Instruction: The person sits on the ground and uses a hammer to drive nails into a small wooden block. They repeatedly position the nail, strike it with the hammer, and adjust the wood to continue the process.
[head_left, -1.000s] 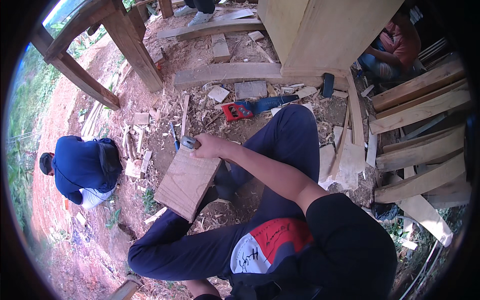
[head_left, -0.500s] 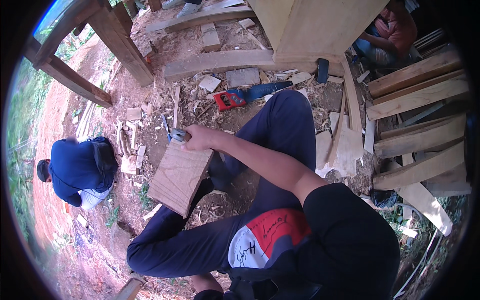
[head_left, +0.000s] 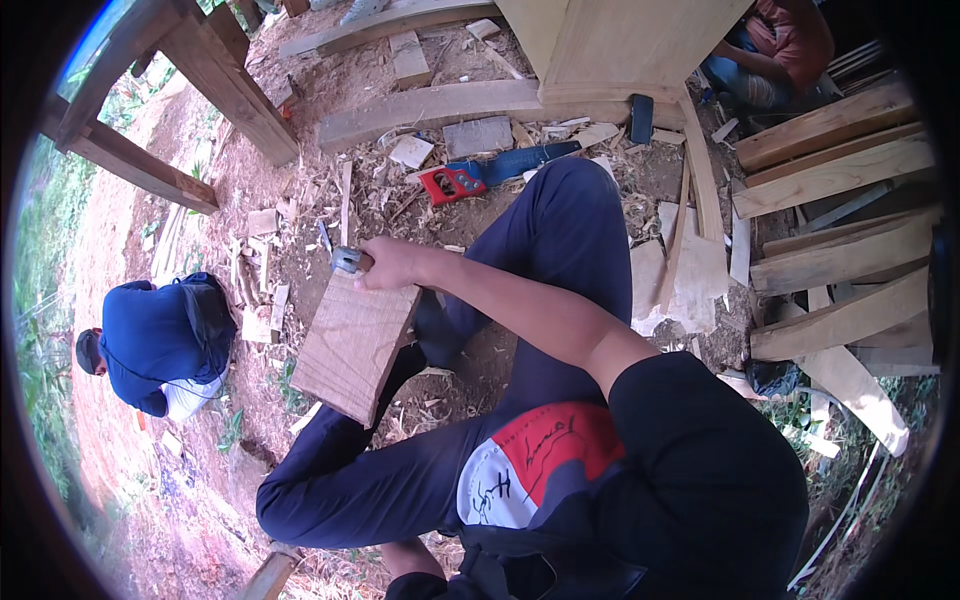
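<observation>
My right hand (head_left: 388, 264) is closed around the wooden part of a short tool with a metal head (head_left: 350, 261); the tool's exact kind is unclear. The tool is at the upper edge of a thick, pale brown wooden block (head_left: 355, 345), and my fingers are close to that edge. The block is tilted, its lower end against my bent left leg (head_left: 350, 490). Of my left arm only a bit of forearm (head_left: 405, 555) shows at the bottom; the hand is hidden beyond my leg.
A red-handled saw (head_left: 455, 184) lies among shavings ahead. Curved boards (head_left: 430, 108) and a large pale panel (head_left: 610, 45) are beyond it. Planks (head_left: 835, 200) are stacked at right. One person (head_left: 155, 335) crouches at left, another (head_left: 775, 55) sits at far right.
My right hand, the tool and the block have shifted slightly left and up in the picture. The saw and boards appear a little higher, as the view has tilted slightly.
</observation>
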